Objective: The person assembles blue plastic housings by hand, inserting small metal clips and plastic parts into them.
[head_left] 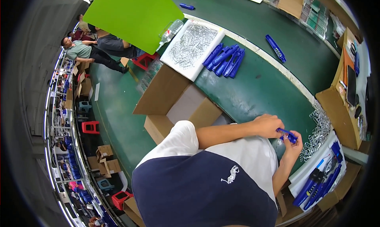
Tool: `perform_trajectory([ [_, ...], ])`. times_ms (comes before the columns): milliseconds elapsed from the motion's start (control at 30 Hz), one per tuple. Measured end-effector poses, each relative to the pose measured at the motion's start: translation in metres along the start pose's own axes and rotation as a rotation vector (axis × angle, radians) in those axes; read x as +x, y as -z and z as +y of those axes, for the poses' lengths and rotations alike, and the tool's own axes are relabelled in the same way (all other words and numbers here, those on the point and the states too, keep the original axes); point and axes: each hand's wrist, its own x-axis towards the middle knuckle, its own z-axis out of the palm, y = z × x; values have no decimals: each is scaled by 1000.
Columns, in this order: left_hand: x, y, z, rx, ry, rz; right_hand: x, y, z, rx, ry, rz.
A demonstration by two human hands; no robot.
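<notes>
A blue plastic handle-like part point(291, 138) is held in front of me, over the right side of the green worktop. My right hand point(293, 147) pinches it between thumb and fingers. Curled at the part's left end is my left hand point(267, 125), its fingertips against it; whatever else lies under those fingers is hidden. Just right of my hands is a heap of bent metal wire pieces point(318, 122). Several similar blue parts point(226, 60) lie in a row on the worktop point(253, 88), farther from me.
A white tray point(196, 74) of small metal pieces borders an open cardboard box point(160, 126). At lower right, blue parts lie on a white bag point(297, 185). A cardboard organizer point(330, 96) stands right. A single blue part point(275, 48) rests beyond a pale ledge. People point(81, 49) are far left.
</notes>
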Motion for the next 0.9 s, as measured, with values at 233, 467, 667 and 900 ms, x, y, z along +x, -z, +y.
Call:
perform_trajectory([
  [233,4,5,10,-50,-39,9,6,0,-7,19,-14,71],
  [467,18,13,-4,-69,-213,-11,12,-16,-45,-41,68,17],
  [667,6,70,50,-33,-120,-20,7,-16,-89,142,107,-99],
  [900,-6,79,90,61,-83,-37,-14,-14,-115,146,151,-30],
])
